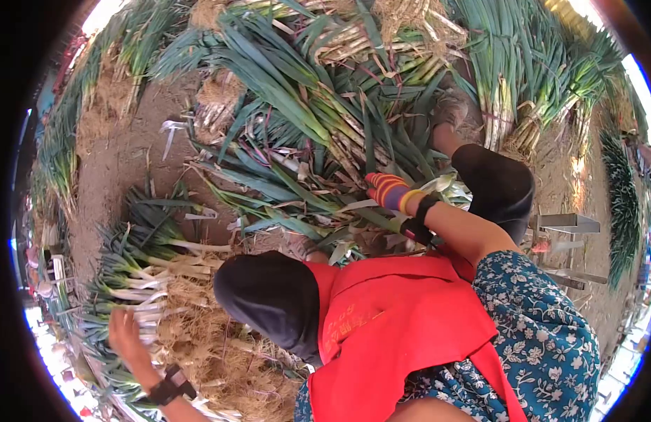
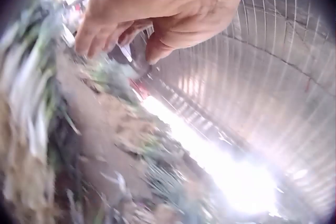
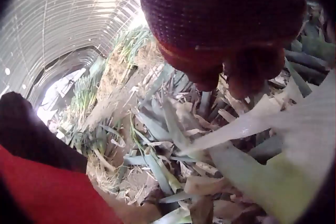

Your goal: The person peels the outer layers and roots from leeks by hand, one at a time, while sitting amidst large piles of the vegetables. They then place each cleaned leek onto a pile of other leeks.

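My bare left hand (image 1: pixel 130 341) hangs over the edge of a pile of rooted leeks (image 1: pixel 192 316), fingers and thumb apart. Nothing is held between them in the left wrist view, where the hand (image 2: pixel 163 14) is at the top. My right hand (image 1: pixel 392 193), in a striped knitted glove, is at the lower ends of long leeks (image 1: pixel 297 105) among loose leaves. From the right wrist the gloved hand (image 3: pixel 226 29) shows bent fingertips over leaf litter (image 3: pixel 210 119); whether they grip something is hidden. A pale strip of leaf (image 3: pixel 247 129) crosses below it.
Upright leek bundles (image 1: pixel 498 84) stand at the back right, with others (image 1: pixel 121 63) at the back left. Bare soil (image 1: pixel 107 176) lies at the left. My knees and red apron (image 1: pixel 410 309) are between the hands. A metal frame (image 1: pixel 571 224) stands right of my leg.
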`<state>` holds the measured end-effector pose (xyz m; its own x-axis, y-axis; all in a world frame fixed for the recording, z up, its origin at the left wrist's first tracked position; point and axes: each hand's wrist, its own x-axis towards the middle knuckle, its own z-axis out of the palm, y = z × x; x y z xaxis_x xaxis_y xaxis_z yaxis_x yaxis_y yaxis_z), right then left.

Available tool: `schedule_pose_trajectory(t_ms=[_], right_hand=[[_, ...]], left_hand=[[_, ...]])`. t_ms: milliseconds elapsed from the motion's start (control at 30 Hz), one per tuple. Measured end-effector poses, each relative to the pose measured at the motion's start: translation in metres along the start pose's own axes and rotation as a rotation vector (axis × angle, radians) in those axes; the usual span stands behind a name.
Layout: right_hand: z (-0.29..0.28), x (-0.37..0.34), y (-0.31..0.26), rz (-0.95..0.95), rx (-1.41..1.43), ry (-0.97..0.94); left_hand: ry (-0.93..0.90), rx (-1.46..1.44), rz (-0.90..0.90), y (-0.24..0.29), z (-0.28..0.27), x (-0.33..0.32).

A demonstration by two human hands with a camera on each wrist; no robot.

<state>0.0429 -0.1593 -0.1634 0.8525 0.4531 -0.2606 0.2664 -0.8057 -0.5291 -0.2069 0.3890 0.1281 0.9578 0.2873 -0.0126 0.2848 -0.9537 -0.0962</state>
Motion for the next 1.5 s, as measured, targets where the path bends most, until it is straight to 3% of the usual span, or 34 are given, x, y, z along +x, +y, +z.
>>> schedule_pose_trajectory(t_ms=[33,67,200,267,333,367,400,467,600,667,733,800,833,867,933,967,1033,1067,1133,1167,1233,1267,1300,1333,1400,1467,1500], right_hand=[[0.0,0.012,0.001,0.043,-0.02,-0.027],[0.001,0.023,0.004,0.09,-0.039,-0.054],[0.023,0.081,0.035,-0.019,-0.009,0.072],[0.011,0.098,0.039,-0.064,-0.002,0.08],[0.012,0.12,0.051,-0.193,-0.01,0.27],[0.007,0.14,0.065,-0.024,-0.026,0.073],[0.007,0.16,0.082,0.306,-0.05,-0.13],[0.014,0.155,0.104,0.365,-0.156,-0.004],[0.011,0.166,0.108,0.367,-0.195,0.011],[-0.021,0.175,0.093,0.353,-0.051,-0.538],[0.0,0.173,0.082,0.183,-0.069,-0.471],[0.003,0.145,0.054,-0.102,0.258,-0.338],[0.009,0.124,0.038,-0.184,0.416,-0.15],[0.014,0.118,0.027,-0.182,0.517,-0.208],[0.01,0.098,0.028,-0.689,0.456,0.184],[0.013,0.093,0.037,-0.447,0.632,0.078],[-0.018,0.074,0.013,0.317,0.935,0.009],[-0.006,0.066,0.021,0.02,0.565,0.291],[-0.064,0.016,-0.018,0.19,0.482,0.094],[-0.062,0.001,-0.02,0.172,0.468,0.098],[-0.052,-0.038,-0.016,-0.003,0.29,0.291],[-0.053,-0.051,-0.02,-0.016,0.282,0.295],[-0.056,-0.065,-0.026,-0.025,0.346,0.304],[-0.055,-0.077,-0.031,-0.031,0.415,0.314],[-0.055,-0.091,-0.038,-0.091,0.377,0.348],[-0.058,-0.103,-0.047,-0.128,0.351,0.348],[-0.059,-0.103,-0.051,-0.143,0.579,0.338]], left_hand=[[0.189,-0.392,0.07,0.072,0.011,0.033],[0.062,-1.174,-0.354,0.157,-0.002,0.064],[-0.452,-1.346,-0.001,0.31,0.021,0.135],[-0.661,-1.431,0.074,0.361,0.035,0.15],[-0.833,-1.521,0.041,0.395,0.044,0.158],[-0.859,-1.5,0.03,0.403,0.05,0.162],[-0.879,-1.476,0.02,0.407,0.057,0.166],[-0.799,-1.573,-0.051,0.413,0.072,0.17],[-0.756,-1.675,-0.153,0.43,0.075,0.175],[-0.762,-1.749,-0.136,0.438,0.073,0.18],[-0.8,-1.723,-0.143,0.444,0.077,0.183],[-0.757,-1.75,-0.138,0.449,0.077,0.184],[-0.678,-1.74,-0.138,0.45,0.076,0.185],[-0.596,-1.729,-0.136,0.45,0.077,0.185],[-0.555,-1.757,-0.097,0.447,0.082,0.185],[-0.49,-1.767,-0.129,0.446,0.088,0.184],[-0.411,-1.827,-0.214,0.445,0.09,0.177],[-0.397,-1.84,-0.192,0.443,0.094,0.178],[-0.365,-1.921,-0.276,0.435,0.103,0.175],[-0.3,-1.885,-0.309,0.436,0.098,0.174],[-0.215,-1.92,-0.332,0.435,0.096,0.177],[-0.157,-1.937,-0.362,0.434,0.094,0.178],[-0.155,-2.027,-0.249,0.432,0.088,0.177],[-0.147,-2.027,-0.243,0.425,0.082,0.174],[-0.237,-2.178,0.033,0.412,0.058,0.167],[-0.192,-2.16,0.026,0.405,0.048,0.155],[-0.153,-2.152,-0.005,0.401,0.051,0.152]])
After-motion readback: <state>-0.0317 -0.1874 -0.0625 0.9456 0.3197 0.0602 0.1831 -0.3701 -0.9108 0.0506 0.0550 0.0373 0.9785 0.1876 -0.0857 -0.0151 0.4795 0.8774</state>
